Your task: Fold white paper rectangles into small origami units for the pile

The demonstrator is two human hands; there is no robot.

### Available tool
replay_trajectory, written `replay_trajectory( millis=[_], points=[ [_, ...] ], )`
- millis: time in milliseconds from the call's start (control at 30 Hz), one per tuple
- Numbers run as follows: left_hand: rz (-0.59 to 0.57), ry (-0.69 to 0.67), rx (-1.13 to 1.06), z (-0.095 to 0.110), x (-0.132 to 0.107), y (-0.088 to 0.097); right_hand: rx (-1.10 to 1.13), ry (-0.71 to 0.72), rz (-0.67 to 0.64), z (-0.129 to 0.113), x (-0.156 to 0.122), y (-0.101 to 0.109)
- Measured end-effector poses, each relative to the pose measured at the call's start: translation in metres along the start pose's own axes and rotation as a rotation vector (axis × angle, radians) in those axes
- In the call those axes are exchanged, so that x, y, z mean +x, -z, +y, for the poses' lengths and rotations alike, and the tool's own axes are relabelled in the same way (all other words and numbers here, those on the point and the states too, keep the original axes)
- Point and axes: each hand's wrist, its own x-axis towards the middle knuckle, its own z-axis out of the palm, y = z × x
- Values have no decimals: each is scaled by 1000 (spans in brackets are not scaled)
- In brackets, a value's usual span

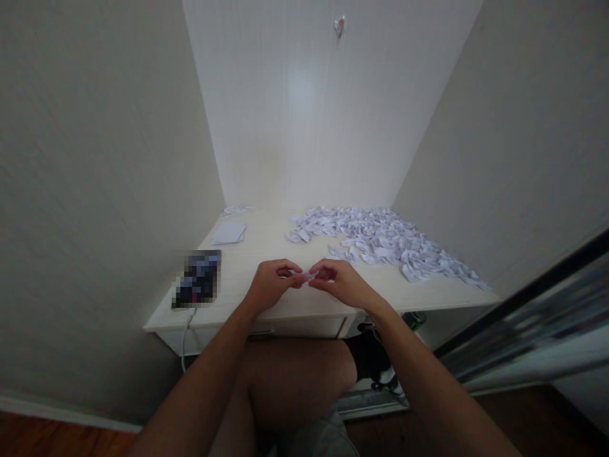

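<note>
Both hands meet over the front part of the white desk (266, 236). Between my fingertips is a small piece of white paper (307, 275), mostly covered by the fingers. My left hand (276, 279) pinches its left side with thumb and forefinger. From the other side, my right hand (337, 279) pinches it the same way. Beyond my right hand spreads a large heap of small folded white papers (371, 231), running from the back wall along the right side. A short stack of flat white paper squares (229, 233) lies at the desk's left.
A dark device with a blurred screen (197, 278) lies at the left edge, its white cable (185, 343) hanging over the front. A few paper pieces (236, 209) sit in the back left corner. Walls enclose three sides. A drawer front (295, 327) is below the desk edge.
</note>
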Motion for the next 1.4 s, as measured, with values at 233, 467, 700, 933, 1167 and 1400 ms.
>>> replay_trajectory(
  millis=[233,467,700,933,1167,1400],
  points=[
    [-74,-168,262,-6,0,0,-321,118,159,10,-5,-7],
    [-51,-316,475,-4,3,-5,-563,159,152,18,-3,-12],
    [-88,-307,632,-3,5,-6,-484,170,171,30,-4,-14],
    [-102,-278,557,-7,3,-6,-350,193,195,34,-4,-12],
    [-168,-283,534,-5,4,-5,-346,154,168,29,-5,-13],
    [-154,-233,605,-7,6,-6,-450,108,126,28,-5,-17]
  ],
)
